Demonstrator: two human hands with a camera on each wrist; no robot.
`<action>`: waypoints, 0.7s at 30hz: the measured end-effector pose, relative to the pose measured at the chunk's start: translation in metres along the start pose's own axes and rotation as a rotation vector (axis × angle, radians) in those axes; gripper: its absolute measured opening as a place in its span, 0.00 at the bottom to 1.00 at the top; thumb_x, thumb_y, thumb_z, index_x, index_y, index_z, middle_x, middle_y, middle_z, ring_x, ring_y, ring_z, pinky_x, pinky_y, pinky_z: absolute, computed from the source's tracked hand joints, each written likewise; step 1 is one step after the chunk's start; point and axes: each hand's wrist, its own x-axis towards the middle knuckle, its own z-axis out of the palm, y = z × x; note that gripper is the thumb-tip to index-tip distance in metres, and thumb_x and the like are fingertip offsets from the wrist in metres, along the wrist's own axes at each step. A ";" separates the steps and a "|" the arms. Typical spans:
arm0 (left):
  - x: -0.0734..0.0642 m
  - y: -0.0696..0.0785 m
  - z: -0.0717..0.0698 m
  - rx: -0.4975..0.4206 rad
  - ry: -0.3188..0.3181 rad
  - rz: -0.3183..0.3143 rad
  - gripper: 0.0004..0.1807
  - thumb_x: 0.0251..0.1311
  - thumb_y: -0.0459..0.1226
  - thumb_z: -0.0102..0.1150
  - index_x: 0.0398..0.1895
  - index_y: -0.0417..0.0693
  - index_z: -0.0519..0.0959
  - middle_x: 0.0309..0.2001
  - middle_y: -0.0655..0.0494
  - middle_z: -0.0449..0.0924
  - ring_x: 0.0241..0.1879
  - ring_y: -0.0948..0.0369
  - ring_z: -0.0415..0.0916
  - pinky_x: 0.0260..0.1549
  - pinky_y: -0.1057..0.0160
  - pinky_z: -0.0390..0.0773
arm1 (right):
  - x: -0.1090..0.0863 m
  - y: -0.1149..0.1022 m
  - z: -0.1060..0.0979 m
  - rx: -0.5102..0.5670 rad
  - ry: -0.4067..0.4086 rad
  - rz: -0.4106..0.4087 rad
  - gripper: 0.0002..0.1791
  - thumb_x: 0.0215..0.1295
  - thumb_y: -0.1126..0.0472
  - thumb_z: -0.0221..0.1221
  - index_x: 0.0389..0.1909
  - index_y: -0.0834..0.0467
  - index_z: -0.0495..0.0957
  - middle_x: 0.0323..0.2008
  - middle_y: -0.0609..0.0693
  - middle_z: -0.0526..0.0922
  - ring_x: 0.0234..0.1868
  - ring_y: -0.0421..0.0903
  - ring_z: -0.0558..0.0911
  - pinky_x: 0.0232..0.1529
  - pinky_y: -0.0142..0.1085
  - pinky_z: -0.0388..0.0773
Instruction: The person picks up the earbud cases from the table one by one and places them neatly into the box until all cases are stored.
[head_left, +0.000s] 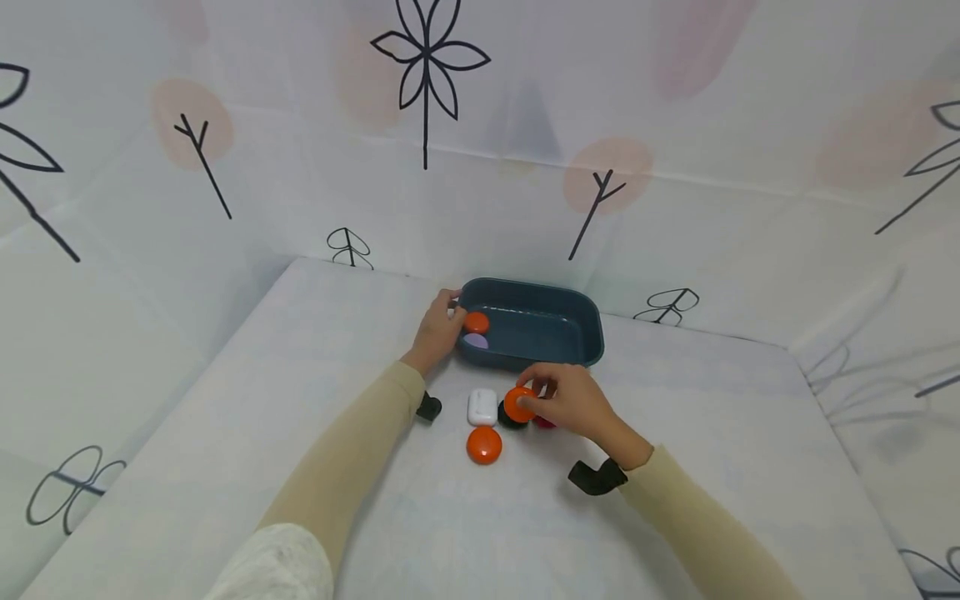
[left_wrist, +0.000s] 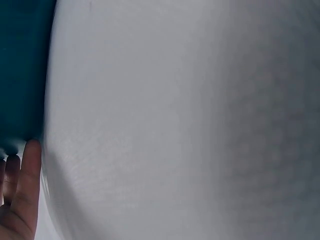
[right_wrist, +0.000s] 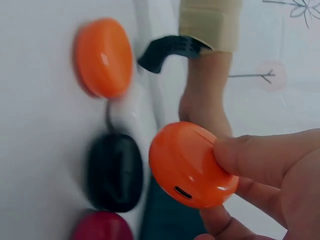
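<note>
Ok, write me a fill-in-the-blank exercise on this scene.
The right hand pinches a raised case colored ____.
In the head view, the tray has the left hand at its ____ end.
Beside an orange case in the tray lies an item colored ____.
In the head view, the small case directly between the tray and the near case is ____.

Missing words: orange; left; purple; white.

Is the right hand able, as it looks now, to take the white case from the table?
Probably not yet: the right hand pinches an orange case, though nothing covers the white case.
</note>
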 end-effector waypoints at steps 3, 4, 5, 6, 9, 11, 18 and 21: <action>0.000 0.000 0.000 0.000 0.001 0.001 0.24 0.55 0.44 0.40 0.58 0.56 0.61 0.54 0.54 0.67 0.48 0.61 0.66 0.51 0.58 0.67 | -0.007 0.000 0.003 0.003 -0.047 -0.003 0.10 0.45 0.50 0.63 0.31 0.41 0.77 0.21 0.39 0.73 0.23 0.40 0.70 0.21 0.30 0.69; 0.000 0.000 0.000 0.000 0.001 0.000 0.24 0.55 0.44 0.40 0.58 0.56 0.61 0.54 0.54 0.67 0.48 0.61 0.66 0.51 0.58 0.67 | -0.008 0.001 0.005 0.003 -0.062 -0.008 0.10 0.44 0.50 0.63 0.31 0.41 0.77 0.20 0.39 0.72 0.22 0.39 0.70 0.21 0.30 0.68; 0.000 -0.001 0.000 -0.001 0.001 0.000 0.24 0.55 0.44 0.40 0.58 0.56 0.61 0.54 0.54 0.67 0.49 0.60 0.65 0.51 0.58 0.67 | -0.009 0.001 0.006 0.003 -0.076 -0.012 0.10 0.44 0.50 0.64 0.30 0.41 0.77 0.20 0.39 0.72 0.22 0.39 0.70 0.21 0.30 0.68; 0.000 -0.001 0.000 0.000 0.000 -0.003 0.24 0.55 0.44 0.40 0.58 0.56 0.61 0.55 0.54 0.67 0.49 0.60 0.65 0.51 0.59 0.67 | -0.010 0.002 0.007 0.002 -0.088 -0.017 0.10 0.44 0.50 0.64 0.30 0.41 0.77 0.19 0.39 0.72 0.22 0.39 0.70 0.21 0.30 0.68; 0.001 -0.001 0.000 0.002 -0.003 -0.010 0.25 0.55 0.45 0.39 0.59 0.56 0.60 0.55 0.54 0.67 0.49 0.60 0.65 0.51 0.58 0.67 | -0.013 0.002 0.010 0.000 -0.131 -0.034 0.09 0.44 0.50 0.64 0.29 0.41 0.77 0.18 0.39 0.72 0.22 0.38 0.70 0.22 0.29 0.68; 0.001 -0.001 0.000 0.001 -0.005 -0.012 0.25 0.56 0.45 0.39 0.59 0.56 0.60 0.55 0.54 0.67 0.50 0.60 0.65 0.52 0.58 0.67 | -0.014 0.002 0.012 -0.004 -0.159 -0.030 0.09 0.43 0.50 0.64 0.28 0.41 0.77 0.18 0.39 0.72 0.21 0.38 0.70 0.21 0.29 0.67; -0.001 0.000 -0.001 0.006 -0.008 -0.009 0.24 0.56 0.44 0.39 0.59 0.56 0.60 0.55 0.55 0.66 0.51 0.60 0.65 0.52 0.58 0.66 | -0.016 -0.001 0.018 -0.038 -0.192 -0.014 0.08 0.43 0.51 0.64 0.27 0.41 0.77 0.16 0.40 0.71 0.20 0.37 0.69 0.20 0.28 0.65; -0.001 0.001 -0.001 0.006 -0.009 -0.014 0.24 0.56 0.45 0.39 0.59 0.55 0.60 0.56 0.55 0.66 0.52 0.60 0.65 0.53 0.58 0.66 | -0.017 -0.001 0.019 -0.059 -0.188 -0.024 0.08 0.42 0.50 0.64 0.26 0.41 0.77 0.16 0.40 0.71 0.20 0.37 0.69 0.19 0.28 0.64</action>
